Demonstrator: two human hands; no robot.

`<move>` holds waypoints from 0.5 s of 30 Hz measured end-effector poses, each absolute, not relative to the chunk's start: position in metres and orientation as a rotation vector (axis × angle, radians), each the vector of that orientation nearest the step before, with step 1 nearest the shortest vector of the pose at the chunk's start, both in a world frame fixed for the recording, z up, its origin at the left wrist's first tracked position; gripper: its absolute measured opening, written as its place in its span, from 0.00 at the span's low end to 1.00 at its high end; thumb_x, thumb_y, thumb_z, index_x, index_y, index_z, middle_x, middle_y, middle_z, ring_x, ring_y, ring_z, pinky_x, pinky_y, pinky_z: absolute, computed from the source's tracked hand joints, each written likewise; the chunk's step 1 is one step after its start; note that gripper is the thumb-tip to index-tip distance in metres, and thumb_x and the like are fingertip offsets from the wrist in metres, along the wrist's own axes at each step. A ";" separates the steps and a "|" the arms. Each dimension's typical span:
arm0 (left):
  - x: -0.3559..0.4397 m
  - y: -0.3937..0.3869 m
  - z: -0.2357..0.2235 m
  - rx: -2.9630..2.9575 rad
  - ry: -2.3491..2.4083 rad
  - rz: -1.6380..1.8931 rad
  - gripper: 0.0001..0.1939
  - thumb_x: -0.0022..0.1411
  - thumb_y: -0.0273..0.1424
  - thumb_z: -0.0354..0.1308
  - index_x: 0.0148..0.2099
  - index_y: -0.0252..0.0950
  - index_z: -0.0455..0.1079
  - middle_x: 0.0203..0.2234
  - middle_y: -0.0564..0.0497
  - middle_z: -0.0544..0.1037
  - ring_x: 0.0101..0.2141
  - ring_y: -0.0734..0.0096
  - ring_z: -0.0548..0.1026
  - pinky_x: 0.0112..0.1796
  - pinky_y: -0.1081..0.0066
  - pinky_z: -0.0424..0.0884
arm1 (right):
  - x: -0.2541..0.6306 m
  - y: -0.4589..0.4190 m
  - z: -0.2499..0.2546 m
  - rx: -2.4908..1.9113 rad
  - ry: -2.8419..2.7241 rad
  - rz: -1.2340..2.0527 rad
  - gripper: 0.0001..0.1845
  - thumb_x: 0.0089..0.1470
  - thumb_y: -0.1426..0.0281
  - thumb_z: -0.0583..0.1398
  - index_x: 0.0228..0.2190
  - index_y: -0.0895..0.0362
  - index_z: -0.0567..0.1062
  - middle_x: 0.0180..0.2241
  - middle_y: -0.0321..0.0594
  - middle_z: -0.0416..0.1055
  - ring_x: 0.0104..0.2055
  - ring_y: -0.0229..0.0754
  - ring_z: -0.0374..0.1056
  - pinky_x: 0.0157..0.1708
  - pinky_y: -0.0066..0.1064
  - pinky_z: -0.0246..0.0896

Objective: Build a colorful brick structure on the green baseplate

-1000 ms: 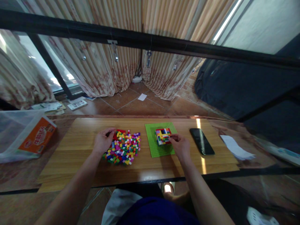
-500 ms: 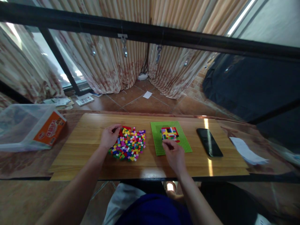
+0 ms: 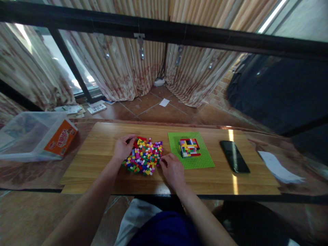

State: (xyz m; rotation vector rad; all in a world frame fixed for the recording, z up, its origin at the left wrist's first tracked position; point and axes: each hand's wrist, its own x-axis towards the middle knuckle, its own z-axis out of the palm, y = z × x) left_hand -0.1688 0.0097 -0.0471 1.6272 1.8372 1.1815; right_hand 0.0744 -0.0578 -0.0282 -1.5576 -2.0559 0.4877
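Note:
A heap of small building bricks [image 3: 145,157] in many colours lies on the wooden tabletop. My left hand [image 3: 123,147] rests at the heap's upper left edge, fingers curled beside some red bricks; whatever is between the fingertips is hidden. At the right edge of the heap is my right hand [image 3: 173,169], thumb and forefinger drawn together near the outermost bricks. I cannot make out anything in that pinch. To the right lies a green baseplate [image 3: 202,162], bearing a low, multicoloured brick structure [image 3: 189,147] with a dark opening near its back. Neither hand touches the structure.
A black phone [image 3: 234,156] lies right of the baseplate, with white paper [image 3: 279,167] farther right. A clear plastic bin [image 3: 33,133] with an orange label stands at the left. A dark metal rail [image 3: 164,30] crosses in front of the curtains.
My right hand has left the brick structure and moved left to the heap's right edge. My left hand stays by the heap. The whole view has shifted as my head turned slightly left.

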 end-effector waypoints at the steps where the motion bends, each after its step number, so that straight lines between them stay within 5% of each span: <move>1: -0.169 0.010 -0.047 1.628 1.838 1.179 0.16 0.59 0.38 0.52 0.42 0.35 0.76 0.40 0.47 0.81 0.41 0.64 0.77 0.48 0.65 0.72 | 0.074 -0.058 -0.028 -1.564 -2.068 0.475 0.08 0.58 0.71 0.56 0.33 0.52 0.77 0.35 0.41 0.72 0.39 0.43 0.68 0.39 0.31 0.60; 15: -0.173 0.011 -0.052 1.633 1.838 1.176 0.16 0.59 0.39 0.53 0.43 0.37 0.76 0.41 0.48 0.81 0.42 0.64 0.77 0.49 0.65 0.71 | 0.135 -0.059 -0.019 -1.585 -1.708 0.398 0.15 0.61 0.64 0.52 0.34 0.56 0.77 0.35 0.43 0.74 0.38 0.42 0.69 0.39 0.33 0.62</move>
